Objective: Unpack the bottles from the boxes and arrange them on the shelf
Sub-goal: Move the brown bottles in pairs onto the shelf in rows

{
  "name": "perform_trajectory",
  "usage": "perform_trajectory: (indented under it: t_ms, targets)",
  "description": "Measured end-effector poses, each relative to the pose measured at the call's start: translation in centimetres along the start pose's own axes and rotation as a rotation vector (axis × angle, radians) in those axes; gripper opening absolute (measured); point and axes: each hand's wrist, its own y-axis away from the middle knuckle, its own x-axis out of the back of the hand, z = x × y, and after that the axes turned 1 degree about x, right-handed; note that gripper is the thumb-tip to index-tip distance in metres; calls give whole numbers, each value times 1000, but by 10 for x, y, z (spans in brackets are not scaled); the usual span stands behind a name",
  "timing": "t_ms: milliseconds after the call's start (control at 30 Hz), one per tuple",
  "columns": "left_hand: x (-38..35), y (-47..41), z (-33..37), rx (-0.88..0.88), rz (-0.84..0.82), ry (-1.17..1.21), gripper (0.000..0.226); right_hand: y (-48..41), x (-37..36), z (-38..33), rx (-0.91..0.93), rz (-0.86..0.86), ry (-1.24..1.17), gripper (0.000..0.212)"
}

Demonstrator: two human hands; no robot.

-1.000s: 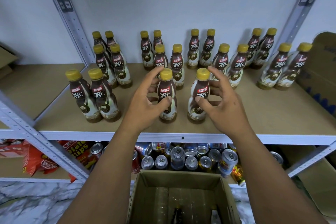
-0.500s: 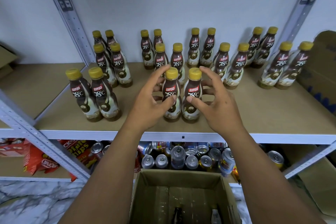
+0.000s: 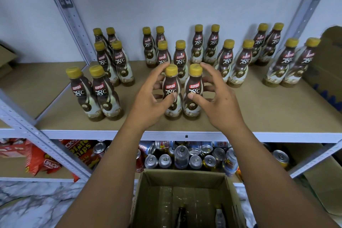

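Head view: placing step, near its end. Left grip [image 3: 153,98] curled round left bottle [image 3: 171,89], right grip [image 3: 216,103] round right bottle [image 3: 194,87], thumbs on the labels. Both upright on shelf [image 3: 259,116], touching, between the grips. Next, probably: letting go without tipping either, then down to box [image 3: 148,190] below the grips, seemingly a couple left inside. Versus one second ago: apart then, pushed together now.

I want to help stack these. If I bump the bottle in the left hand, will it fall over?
Probably tips easily: the bottle is tall on a small base. It looks full, so likely heavy-ish. The neighbour bottle beside it may steady it.
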Motion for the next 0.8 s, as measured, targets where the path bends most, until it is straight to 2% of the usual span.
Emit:
perform_trajectory:
  t_ms: [333,600,800]
  targets:
    - [0,0,-2,8,4,28,78,0,-1,-1,17,-1,-13,80]
    - [2,0,-2,-1,-4,-19,78,2,1,-5,-7,-8,-4,91]
    - [2,1,-2,14,-4,-15,80,2,0,-1,-22,-14,-5,88]
